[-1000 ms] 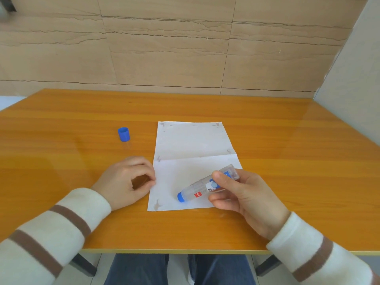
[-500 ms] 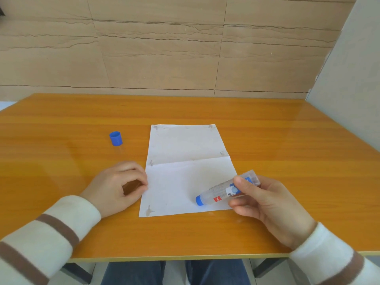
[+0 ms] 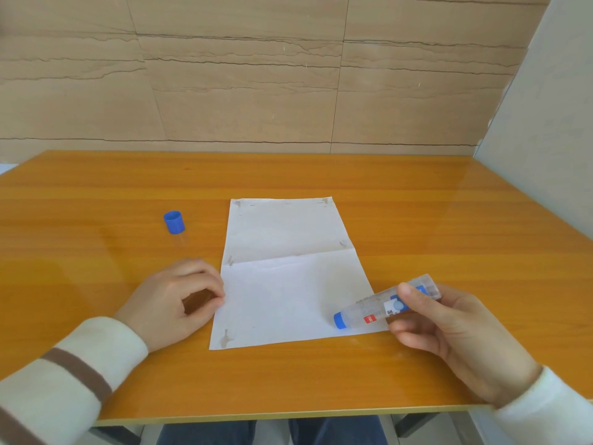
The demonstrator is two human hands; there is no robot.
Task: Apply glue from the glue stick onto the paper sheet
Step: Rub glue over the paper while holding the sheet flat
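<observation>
Right hand (image 3: 449, 326): fingers closed around the glue stick (image 3: 385, 305), thumb on top of the barrel; the tube is held slanted, blue tip down at the near right corner of the sheet, apparently so the tip can rub the surface
Left hand (image 3: 178, 297): loosely curled, holding nothing; fingertips rest at the sheet's left edge, likely to stop it sliding
Paper sheet (image 3: 288, 277): flat on the table (image 3: 449, 220), creased across the middle; grey smudges at its corners and edges
Blue cap (image 3: 174, 222): upright, off to the left, clear of the work
Stage: application at the near right corner, judging by the tip's position; actual contact cannot be confirmed
</observation>
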